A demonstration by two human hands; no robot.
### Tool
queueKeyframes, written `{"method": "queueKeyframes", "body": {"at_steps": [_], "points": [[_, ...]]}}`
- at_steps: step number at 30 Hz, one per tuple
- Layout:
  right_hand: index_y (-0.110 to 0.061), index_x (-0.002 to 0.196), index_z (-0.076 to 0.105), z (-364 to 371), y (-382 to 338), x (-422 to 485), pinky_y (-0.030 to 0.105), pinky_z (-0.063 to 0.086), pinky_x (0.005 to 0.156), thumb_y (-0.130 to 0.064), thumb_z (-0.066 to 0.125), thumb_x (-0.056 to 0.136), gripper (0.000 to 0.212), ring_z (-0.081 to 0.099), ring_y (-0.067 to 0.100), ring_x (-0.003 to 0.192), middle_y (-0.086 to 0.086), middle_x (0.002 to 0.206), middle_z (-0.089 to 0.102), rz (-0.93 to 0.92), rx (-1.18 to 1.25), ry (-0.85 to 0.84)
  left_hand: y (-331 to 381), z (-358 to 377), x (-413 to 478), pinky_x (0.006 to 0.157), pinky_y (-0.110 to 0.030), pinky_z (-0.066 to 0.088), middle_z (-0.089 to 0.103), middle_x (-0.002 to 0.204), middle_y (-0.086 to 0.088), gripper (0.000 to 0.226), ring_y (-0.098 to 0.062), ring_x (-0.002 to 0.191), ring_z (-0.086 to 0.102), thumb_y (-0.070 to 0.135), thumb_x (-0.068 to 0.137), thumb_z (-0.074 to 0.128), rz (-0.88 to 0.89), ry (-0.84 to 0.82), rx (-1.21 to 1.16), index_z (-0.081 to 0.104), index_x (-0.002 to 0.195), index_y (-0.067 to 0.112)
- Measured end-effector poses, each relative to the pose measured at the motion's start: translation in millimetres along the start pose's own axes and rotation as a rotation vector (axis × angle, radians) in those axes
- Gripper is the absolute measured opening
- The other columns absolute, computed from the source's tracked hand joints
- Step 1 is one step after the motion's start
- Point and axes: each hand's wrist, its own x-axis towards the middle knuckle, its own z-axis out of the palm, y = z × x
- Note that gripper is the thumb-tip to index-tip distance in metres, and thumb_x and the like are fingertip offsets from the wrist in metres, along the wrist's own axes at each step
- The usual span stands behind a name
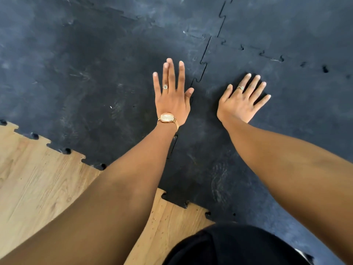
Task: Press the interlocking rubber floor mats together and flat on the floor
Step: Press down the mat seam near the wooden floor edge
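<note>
Head-worn view looks steeply down, close over the floor mats point(95, 73).

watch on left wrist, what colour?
Rose gold watch, pale dial; head view.

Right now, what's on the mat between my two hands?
In the head view, only the jigsaw seam runs between the left hand and right hand; otherwise bare black mat.

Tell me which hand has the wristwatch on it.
The left hand, flat on the mat left of the jigsaw seam. A gold watch sits on its wrist; the right hand wears only a ring.
</note>
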Motion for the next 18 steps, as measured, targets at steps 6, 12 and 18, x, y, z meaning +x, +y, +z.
{"method": "queueKeyframes", "body": {"at_steps": [6, 12, 18], "points": [[-0.012, 0.156, 0.010, 1, 1, 0, 0.059, -0.001, 0.119, -0.043, 0.018, 0.101, 0.063, 0.002, 0.033, 0.151, 0.011, 0.164, 0.007, 0.004, 0.008, -0.004, -12, -11, -82, 0.122, -0.048, 0.001, 0.008, 0.162, -0.017, 0.067, -0.030, 0.151, 0.008, 0.052, 0.101, 0.015, 0.018, 0.075, -0.125, 0.010, 0.156, 0.012], [-0.011, 0.156, 0.007, -5, -2, -2, 0.058, -0.002, 0.119, -0.042, 0.019, 0.102, 0.063, 0.000, 0.032, 0.151, 0.010, 0.165, 0.005, -0.010, 0.006, -0.036, -21, 1, -122, 0.120, -0.057, 0.002, 0.006, 0.163, -0.014, 0.069, -0.032, 0.151, 0.002, 0.054, 0.098, 0.009, -0.022, -0.175, -0.040, 0.009, 0.156, 0.018], [-0.009, 0.156, 0.006, -7, 0, -4, 0.059, -0.002, 0.119, -0.042, 0.018, 0.103, 0.063, -0.001, 0.031, 0.151, 0.012, 0.164, 0.004, -0.035, 0.002, -0.048, -21, 2, -123, 0.118, -0.060, 0.004, 0.010, 0.163, -0.012, 0.065, -0.034, 0.150, 0.005, 0.051, 0.099, 0.013, -0.006, -0.154, -0.052, 0.009, 0.156, 0.020]]}}
